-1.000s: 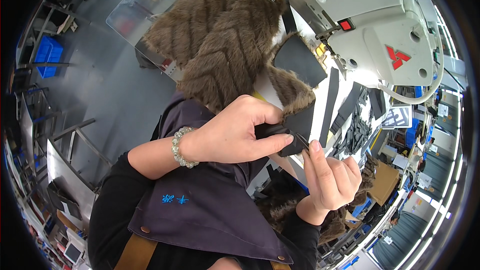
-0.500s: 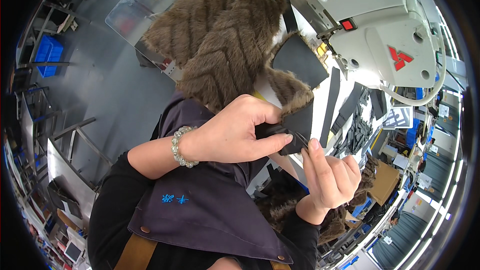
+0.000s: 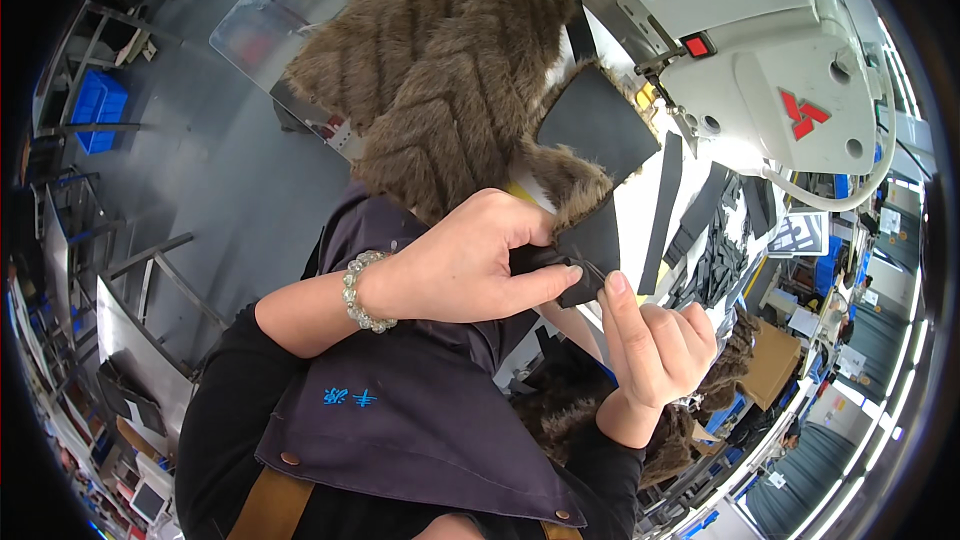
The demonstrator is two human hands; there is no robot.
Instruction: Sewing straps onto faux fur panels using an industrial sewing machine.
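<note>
On the near left side of the sewing machine (image 3: pixel 755 90), my left hand (image 3: pixel 460 260) grips the fur-trimmed black piece (image 3: pixel 593 235), whose edge pokes out past my thumb. My right hand (image 3: pixel 655 350), nearer me than the machine, has its fingertips at that edge; whether they pinch it, I cannot tell.

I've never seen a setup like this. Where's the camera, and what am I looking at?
No robot here: a person works bare-handed, seen from above by a wide head-worn camera, so straight edges bend. The left hand grips a black piece with brown fur along one edge. The right hand meets it at the near end; anything pinched there is too small to tell. Black strips lie on the white tabletop, beside a pale machine, probably for sewing.
</note>
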